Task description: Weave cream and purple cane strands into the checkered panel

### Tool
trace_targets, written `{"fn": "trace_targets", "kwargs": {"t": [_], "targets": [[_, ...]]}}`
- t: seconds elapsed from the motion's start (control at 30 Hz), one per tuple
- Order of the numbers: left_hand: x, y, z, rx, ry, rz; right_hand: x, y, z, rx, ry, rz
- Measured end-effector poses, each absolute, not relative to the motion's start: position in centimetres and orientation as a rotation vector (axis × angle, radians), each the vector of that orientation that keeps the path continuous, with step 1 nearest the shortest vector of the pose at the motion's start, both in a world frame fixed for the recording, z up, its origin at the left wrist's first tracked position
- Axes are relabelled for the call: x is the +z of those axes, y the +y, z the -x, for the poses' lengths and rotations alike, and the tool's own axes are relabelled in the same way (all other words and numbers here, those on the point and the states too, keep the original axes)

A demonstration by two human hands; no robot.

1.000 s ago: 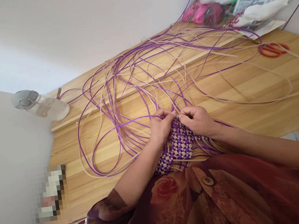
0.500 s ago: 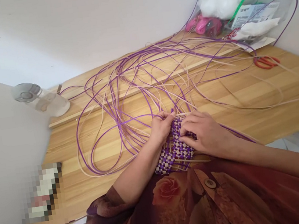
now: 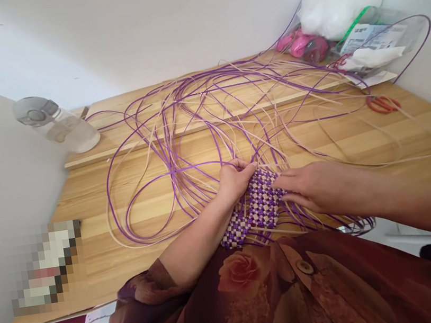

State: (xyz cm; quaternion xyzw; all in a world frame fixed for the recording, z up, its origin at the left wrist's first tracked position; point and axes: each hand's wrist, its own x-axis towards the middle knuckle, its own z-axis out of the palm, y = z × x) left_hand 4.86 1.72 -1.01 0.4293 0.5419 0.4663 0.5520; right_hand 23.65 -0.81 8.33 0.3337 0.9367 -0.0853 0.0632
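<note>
A checkered purple-and-beige woven piece lies at the table's front edge, close to my body, with long loose strands running out of it. My left hand is closed on its upper left corner, thumb and index finger pinched together. At the right edge of the weave is my right hand, its fingers above and thumb below, closed on that edge; the fingertips are partly hidden. Purple and beige strands fan out in big loops over the table beyond both hands.
On the wooden table, a clear bottle with a grey lid leans at the back left. Orange-handled scissors lie to the right. Plastic bags with pink bundles fill the back right corner. A blurred-out object lies front left.
My right hand has slid right, from over the woven piece to its right edge, uncovering more of the pattern. The left hand keeps its pinch at the corner. The view has shifted slightly.
</note>
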Motion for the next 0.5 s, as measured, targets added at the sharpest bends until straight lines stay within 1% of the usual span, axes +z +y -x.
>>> {"fn": "trace_targets", "kwargs": {"t": [0.1,0.23,0.33,0.5], "targets": [[-0.5,1.5,-4.9,1.114,1.230,-1.011,8.8,-0.1,-22.7,-0.375,2.875,-0.965],[-0.1,1.3,-4.9,1.131,1.143,-0.950,8.6,3.5,-21.8,-0.575,2.917,-1.203],[-0.1,1.3,-4.9,1.119,1.128,-0.885,8.1,5.6,-21.4,-0.606,2.828,-1.368],[0.2,1.2,-5.1,1.143,1.093,-0.822,7.9,6.0,-20.7,-0.622,2.802,-1.368]]}}
